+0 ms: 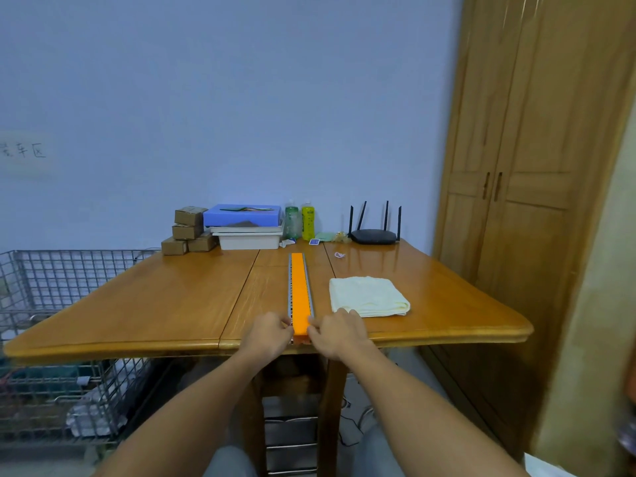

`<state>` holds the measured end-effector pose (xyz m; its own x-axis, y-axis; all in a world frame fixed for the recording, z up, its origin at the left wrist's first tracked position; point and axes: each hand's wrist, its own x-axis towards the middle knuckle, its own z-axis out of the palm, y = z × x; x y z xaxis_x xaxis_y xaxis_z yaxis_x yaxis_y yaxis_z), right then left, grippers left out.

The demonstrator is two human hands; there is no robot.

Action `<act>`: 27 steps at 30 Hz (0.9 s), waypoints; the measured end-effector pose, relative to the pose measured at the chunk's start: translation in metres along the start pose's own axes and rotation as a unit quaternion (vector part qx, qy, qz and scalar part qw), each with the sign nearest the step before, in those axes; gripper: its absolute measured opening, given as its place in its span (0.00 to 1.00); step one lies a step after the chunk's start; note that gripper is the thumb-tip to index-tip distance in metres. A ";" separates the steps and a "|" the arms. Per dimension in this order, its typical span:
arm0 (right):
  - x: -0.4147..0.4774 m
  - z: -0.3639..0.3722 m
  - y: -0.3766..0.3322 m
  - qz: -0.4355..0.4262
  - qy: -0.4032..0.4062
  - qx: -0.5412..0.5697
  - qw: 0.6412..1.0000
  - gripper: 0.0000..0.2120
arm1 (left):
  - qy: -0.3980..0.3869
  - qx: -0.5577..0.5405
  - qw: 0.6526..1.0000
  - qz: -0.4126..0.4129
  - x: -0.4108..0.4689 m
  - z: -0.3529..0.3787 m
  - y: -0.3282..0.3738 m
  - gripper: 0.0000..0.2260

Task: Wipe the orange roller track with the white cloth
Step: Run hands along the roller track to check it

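We count four small brown cardboard boxes (187, 230) at eleven o'clock on the wooden table (137, 304), two plastic bottles, one green (292, 222) and one yellow (308, 221), at twelve, one black router (374, 236) with four antennas at one o'clock, one orange roller track (299, 294), one folded white cloth (368, 297), and two bare hands, left (270, 333) and right (335, 333).
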<state>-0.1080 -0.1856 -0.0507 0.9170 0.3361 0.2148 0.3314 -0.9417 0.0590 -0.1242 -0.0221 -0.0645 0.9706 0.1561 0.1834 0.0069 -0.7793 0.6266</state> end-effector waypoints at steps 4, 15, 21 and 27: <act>-0.011 -0.001 0.002 -0.026 0.016 -0.010 0.999 0.23 | 0.013 0.007 1.000 0.010 -0.007 0.001 0.000 0.11; -0.023 -0.001 0.009 -0.058 0.037 -0.040 0.997 0.21 | 0.029 0.032 0.999 0.013 -0.016 0.000 0.000 0.11; -0.026 -0.002 0.009 -0.058 0.030 -0.039 0.997 0.22 | 0.026 0.033 0.999 0.014 -0.018 -0.001 0.001 0.12; -0.024 0.000 0.008 -0.058 0.029 -0.021 0.998 0.22 | 0.019 0.034 0.999 0.011 -0.019 -0.003 0.002 0.12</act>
<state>-0.1270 -0.2016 -0.0548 0.8580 0.4427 0.2604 0.4238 -0.8967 0.1279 -0.1434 -0.0248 -0.0646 0.9606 0.1608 0.2266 0.0032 -0.8218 0.5697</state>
